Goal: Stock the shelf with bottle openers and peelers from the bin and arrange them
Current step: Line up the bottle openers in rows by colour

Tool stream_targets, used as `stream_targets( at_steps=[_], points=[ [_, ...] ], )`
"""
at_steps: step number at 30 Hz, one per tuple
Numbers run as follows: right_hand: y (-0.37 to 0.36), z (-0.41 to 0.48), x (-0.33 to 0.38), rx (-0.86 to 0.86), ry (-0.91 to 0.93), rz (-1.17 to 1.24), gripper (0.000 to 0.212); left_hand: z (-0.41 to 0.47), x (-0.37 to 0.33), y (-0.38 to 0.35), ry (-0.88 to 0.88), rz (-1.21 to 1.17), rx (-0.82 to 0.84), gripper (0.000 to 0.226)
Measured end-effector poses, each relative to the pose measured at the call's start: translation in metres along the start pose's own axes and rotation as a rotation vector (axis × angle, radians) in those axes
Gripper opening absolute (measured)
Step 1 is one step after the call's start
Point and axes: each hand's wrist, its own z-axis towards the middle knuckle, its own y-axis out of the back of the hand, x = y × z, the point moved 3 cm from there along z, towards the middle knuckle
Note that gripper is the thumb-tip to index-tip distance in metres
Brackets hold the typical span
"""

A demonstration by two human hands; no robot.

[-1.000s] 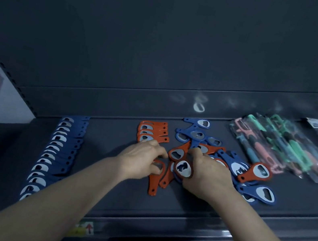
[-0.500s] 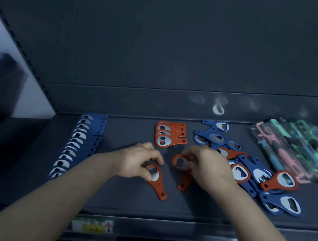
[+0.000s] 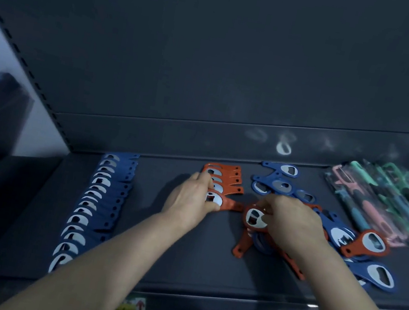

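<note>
Dark shelf (image 3: 178, 265). Orange bottle opener (image 3: 226, 203) at front end of orange row (image 3: 224, 177), head pinched by left hand (image 3: 189, 202), handle sticking out right. Second orange opener (image 3: 255, 218) gripped by right hand (image 3: 292, 225) over mixed pile (image 3: 362, 244). Blue row (image 3: 100, 196) far left, bagged peelers (image 3: 391, 204) far right.

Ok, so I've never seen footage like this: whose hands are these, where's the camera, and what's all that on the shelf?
There is no machine here. A camera worn on a person's head looks down at their two bare hands, working on a dark shelf. The left hand pinches an orange opener at the near end of a short orange row. The right hand grips a second orange opener beside a loose blue and orange pile. A neat blue row lies at the left, and packaged peelers lie at the right.
</note>
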Motion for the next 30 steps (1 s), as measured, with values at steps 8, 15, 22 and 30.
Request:
stream_targets(
  at_steps=[8,15,22,30],
  points=[
    [0.004,0.008,0.014,-0.023,0.121,0.177,0.019,0.016,-0.001,-0.015,0.064,-0.094,-0.071,0.035],
    [-0.009,0.038,0.042,0.028,0.183,0.217,0.022,0.004,0.026,0.002,0.133,-0.082,-0.204,0.02],
    [-0.018,0.045,0.052,0.021,0.203,0.088,0.026,-0.003,0.029,0.005,0.148,-0.08,-0.191,0.024],
    [-0.018,0.029,0.036,-0.026,0.244,-0.061,0.05,-0.002,0.019,-0.001,0.069,-0.037,-0.148,0.021]
  ],
)
